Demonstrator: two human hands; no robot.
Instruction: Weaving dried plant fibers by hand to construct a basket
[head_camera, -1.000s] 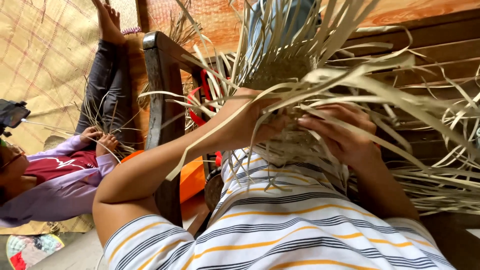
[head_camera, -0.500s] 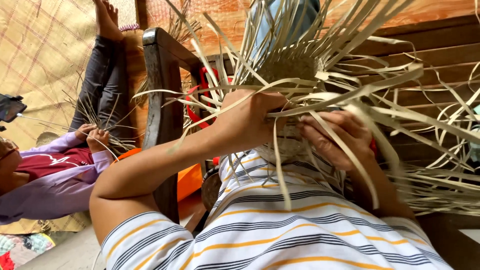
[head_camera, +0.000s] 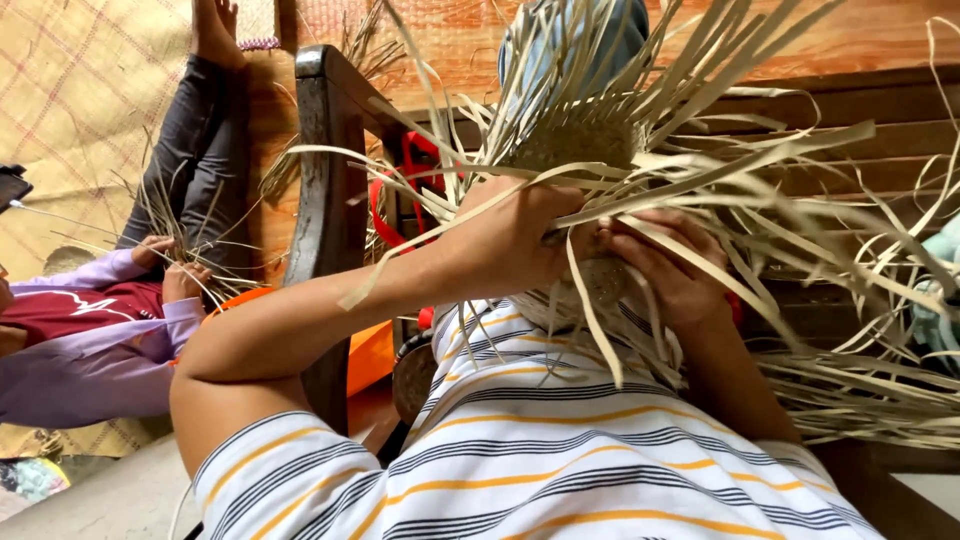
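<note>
Nearest: striped shirt (head_camera: 520, 450), lap supporting the work. Left hand (head_camera: 510, 245), grip closed around a bundle of pale leaf strips (head_camera: 640, 190), pinning them so they cannot spring apart. Right hand (head_camera: 670, 270), fingers curled on the woven piece (head_camera: 590, 150) from the opposite side, steadying it. Loose strip ends fan outward. Farther left: dark wooden post (head_camera: 320, 200); another person's hands (head_camera: 170, 265) handle similar strips.

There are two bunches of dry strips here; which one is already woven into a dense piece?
The bundle of pale strips between the wearer's hands: a tightly woven patch at its centre. The other person's strips look loose.
</note>
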